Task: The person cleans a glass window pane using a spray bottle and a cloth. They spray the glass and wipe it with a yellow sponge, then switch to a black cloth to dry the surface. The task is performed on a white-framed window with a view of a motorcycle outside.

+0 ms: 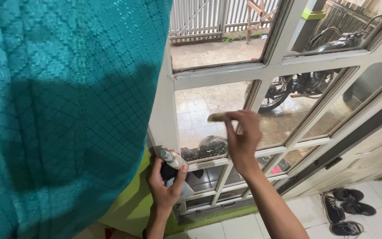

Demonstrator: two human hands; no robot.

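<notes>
two hands (244, 137), one spray bottle (175, 166), three shoes (345, 208)

The right hand (243, 137) is raised against a window pane (204, 106), its fingers pinching a small pale cloth (217, 117) flat to the glass. Lower down, the left hand (166, 186) grips a spray bottle (175, 166) beside the white window frame (226, 71). A teal curtain (67, 110) hangs at the left. Through the glass stands a motorcycle (306, 79). Dark shoes (345, 208) lie on the tiled floor (376, 194).
</notes>
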